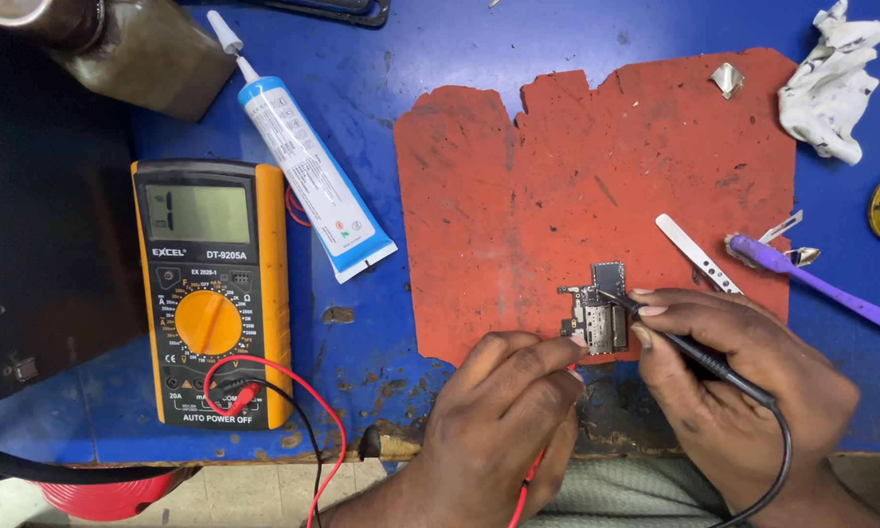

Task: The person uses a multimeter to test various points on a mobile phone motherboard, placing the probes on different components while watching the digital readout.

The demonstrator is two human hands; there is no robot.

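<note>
Dark circuit board [596, 311] (small) touched between both hands [504, 411].

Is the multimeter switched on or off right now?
On. The orange multimeter has its grey display lit with a digit showing, and red and black leads are plugged into its bottom sockets.

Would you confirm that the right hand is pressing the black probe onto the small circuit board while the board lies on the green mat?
Not quite: the head view shows the mat is red-orange, not green. The rest holds: the right hand presses the black probe onto the small circuit board, which lies on that mat.
</note>
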